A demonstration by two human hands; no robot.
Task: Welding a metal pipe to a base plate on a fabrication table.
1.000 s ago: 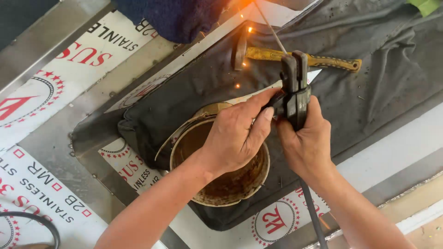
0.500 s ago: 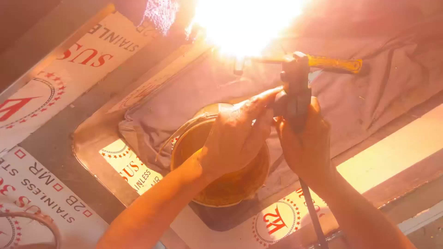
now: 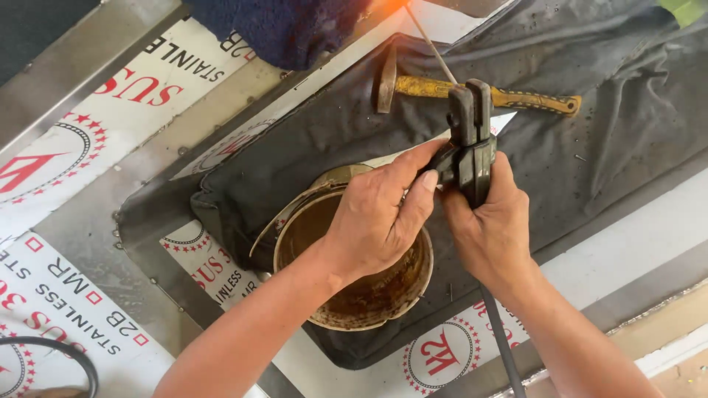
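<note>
A: What does the head camera show, looking down?

B: Two bare hands meet near the centre of a steel bench. The right hand (image 3: 490, 236) is wrapped tight around a dark welding electrode holder (image 3: 470, 140), with its cable (image 3: 501, 346) trailing toward the near edge. A thin welding rod (image 3: 431, 48) runs from the holder's clamp to the far edge, where its tip glows orange.

A: And the left hand?

B: The left hand (image 3: 376, 221) is curled, its fingers steadying the holder's left side. Under it sits a round rusty tin (image 3: 361, 295), open and stained brown inside, resting on a dark cloth (image 3: 590, 147).

A: Anything else nearby?

B: A yellow-handled chipping hammer (image 3: 479, 94) lies on the cloth just beyond the holder. Printed protective film (image 3: 110, 110) covers the steel sheet on the left.

A: Which step is this?

B: It seems to be welding a far seam, both hands bracing the holder. The next move calls for a steady rod tip kept close to the joint.
</note>
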